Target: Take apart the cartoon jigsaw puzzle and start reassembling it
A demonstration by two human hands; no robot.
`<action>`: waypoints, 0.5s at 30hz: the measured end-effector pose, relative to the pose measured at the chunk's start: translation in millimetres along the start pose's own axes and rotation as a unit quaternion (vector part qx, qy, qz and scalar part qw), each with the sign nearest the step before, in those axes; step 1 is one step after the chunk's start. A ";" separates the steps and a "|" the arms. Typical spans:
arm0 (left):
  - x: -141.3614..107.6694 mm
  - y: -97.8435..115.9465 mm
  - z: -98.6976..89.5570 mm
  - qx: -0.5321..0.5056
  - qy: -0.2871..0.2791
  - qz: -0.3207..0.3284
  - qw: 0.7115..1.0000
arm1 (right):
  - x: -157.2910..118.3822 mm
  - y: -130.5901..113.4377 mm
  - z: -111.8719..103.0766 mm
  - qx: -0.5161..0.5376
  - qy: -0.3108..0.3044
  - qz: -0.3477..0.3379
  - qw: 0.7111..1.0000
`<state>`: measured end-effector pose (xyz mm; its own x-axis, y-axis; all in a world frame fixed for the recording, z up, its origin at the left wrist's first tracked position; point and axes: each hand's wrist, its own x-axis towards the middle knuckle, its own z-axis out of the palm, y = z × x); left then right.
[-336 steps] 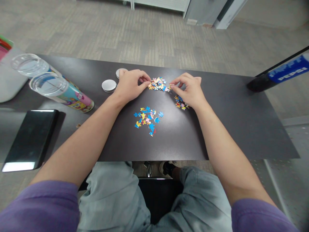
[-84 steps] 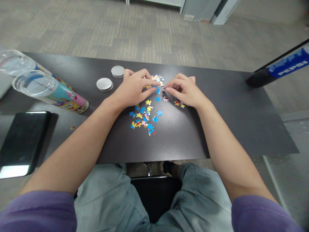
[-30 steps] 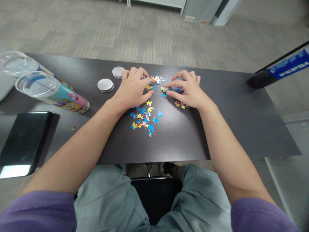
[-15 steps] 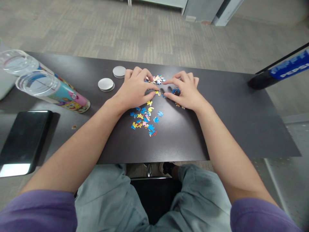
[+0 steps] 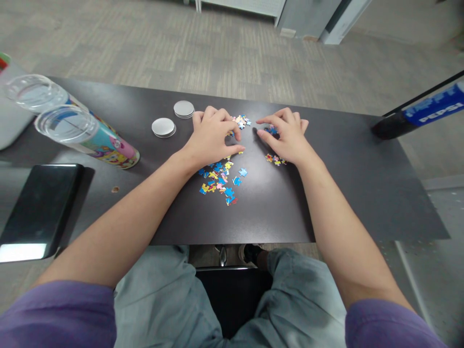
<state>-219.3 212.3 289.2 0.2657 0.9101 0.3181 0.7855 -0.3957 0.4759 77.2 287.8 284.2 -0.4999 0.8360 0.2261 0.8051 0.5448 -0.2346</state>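
My left hand (image 5: 213, 133) rests over the dark table, its thumb and index finger curved with a gap between them. A small yellow puzzle piece (image 5: 240, 152) lies at its thumb tip. Below it is a loose pile of blue, yellow and pink puzzle pieces (image 5: 221, 181), partly hidden by the wrist. My right hand (image 5: 286, 134) has thumb and fingers apart, above a group of blue puzzle pieces (image 5: 271, 129) that it partly covers. Near its wrist sits a cluster of red and yellow pieces (image 5: 276, 159). Pale puzzle pieces (image 5: 242, 121) lie beyond, between both hands.
On the left stand two clear-topped cylinders with cartoon prints, the nearer cylinder (image 5: 90, 137) and the farther cylinder (image 5: 36, 92). White round lids (image 5: 163, 126) lie beside them. A black glossy device (image 5: 39, 208) is at far left, a Pepsi bottle (image 5: 416, 113) at far right.
My right hand has shifted right, uncovering the red and yellow cluster. My left hand has come slightly nearer to me, over the top of the loose pile. The view has shifted a little.
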 end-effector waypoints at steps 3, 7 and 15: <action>0.1 -8.1 -9.3 0.008 -0.025 -0.009 1.000 | -0.5 -12.3 7.9 0.017 -0.011 -0.044 0.999; 2.0 -23.2 -19.1 0.013 -0.044 0.007 0.999 | 0.1 -22.6 11.4 0.021 -0.029 -0.072 0.997; 4.6 -30.0 -12.3 0.044 -0.004 -0.015 0.999 | -2.1 -19.1 -7.3 0.032 -0.048 -0.090 0.994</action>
<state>-248.5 226.8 286.5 0.2447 0.9226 0.2983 0.8389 -0.3557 0.4119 65.2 275.2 295.1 -0.6645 0.7255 0.1793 0.6795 0.6864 -0.2592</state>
